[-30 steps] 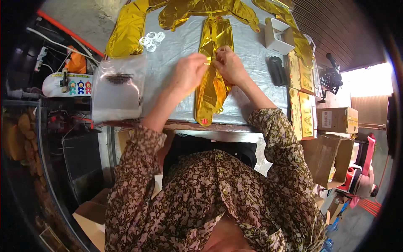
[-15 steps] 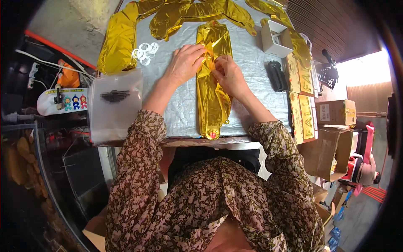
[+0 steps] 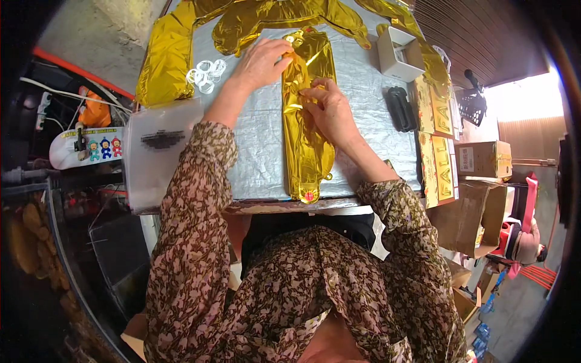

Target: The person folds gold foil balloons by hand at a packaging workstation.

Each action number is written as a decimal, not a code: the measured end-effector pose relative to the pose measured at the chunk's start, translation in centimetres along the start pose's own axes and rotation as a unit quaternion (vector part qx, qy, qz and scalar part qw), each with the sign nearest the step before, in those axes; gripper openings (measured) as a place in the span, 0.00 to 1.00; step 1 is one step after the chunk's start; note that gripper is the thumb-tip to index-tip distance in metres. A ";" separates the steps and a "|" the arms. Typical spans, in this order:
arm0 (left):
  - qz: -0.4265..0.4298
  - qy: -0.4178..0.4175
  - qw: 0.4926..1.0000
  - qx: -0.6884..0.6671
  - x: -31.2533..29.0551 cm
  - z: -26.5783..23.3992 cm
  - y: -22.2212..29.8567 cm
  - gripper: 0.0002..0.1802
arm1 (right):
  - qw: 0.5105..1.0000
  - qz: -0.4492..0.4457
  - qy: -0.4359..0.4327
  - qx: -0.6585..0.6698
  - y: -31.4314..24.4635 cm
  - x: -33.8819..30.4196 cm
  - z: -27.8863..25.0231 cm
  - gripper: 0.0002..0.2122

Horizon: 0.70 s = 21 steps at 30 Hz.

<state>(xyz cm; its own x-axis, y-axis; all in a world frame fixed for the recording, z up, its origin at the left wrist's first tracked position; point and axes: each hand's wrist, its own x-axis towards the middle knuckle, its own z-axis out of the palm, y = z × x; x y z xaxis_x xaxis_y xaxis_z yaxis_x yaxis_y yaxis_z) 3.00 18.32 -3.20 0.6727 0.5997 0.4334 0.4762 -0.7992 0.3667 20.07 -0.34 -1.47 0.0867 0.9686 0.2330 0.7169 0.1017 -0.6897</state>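
Note:
A shiny gold foil balloon [image 3: 305, 148] lies folded into a long strip, one end at the table's near edge, with a small red spot on that end. My left hand [image 3: 262, 63] is at the strip's upper left edge, its fingers and thumb closed on the foil. Lower down and to the right, my right hand [image 3: 330, 114] pinches the foil between thumb and fingertips. The exact grip of the fingertips is partly hidden. Beyond my hands lies another gold foil balloon [image 3: 269, 18], spread flat along the far side.
White ribbon coils [image 3: 206, 75] lie left of my left hand. Clear plastic bags [image 3: 163, 154] rest at the near left corner. To the right are a small white open box [image 3: 399, 54], a black object [image 3: 401, 109] and printed gold packages [image 3: 437, 169]. Cardboard boxes [image 3: 469, 218] stand beyond the table.
My left hand has moved up and slightly left along the foil strip, away from my right hand. My right hand stays near the strip's middle, its fingers shifted slightly left.

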 end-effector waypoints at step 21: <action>0.125 -0.062 0.987 -0.080 -5.5 -5.6 4.6 0.15 | 0.999 -0.014 -0.039 0.020 1.4 0.9 -0.5 0.12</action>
<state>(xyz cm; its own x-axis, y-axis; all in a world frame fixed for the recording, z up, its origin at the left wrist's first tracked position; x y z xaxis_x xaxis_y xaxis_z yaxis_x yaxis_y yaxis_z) -1.68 11.58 0.71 0.8268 0.3664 0.4269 0.1966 -0.8992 0.3909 21.56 0.56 -1.89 0.0116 0.9797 0.1999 0.6907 0.1367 -0.7101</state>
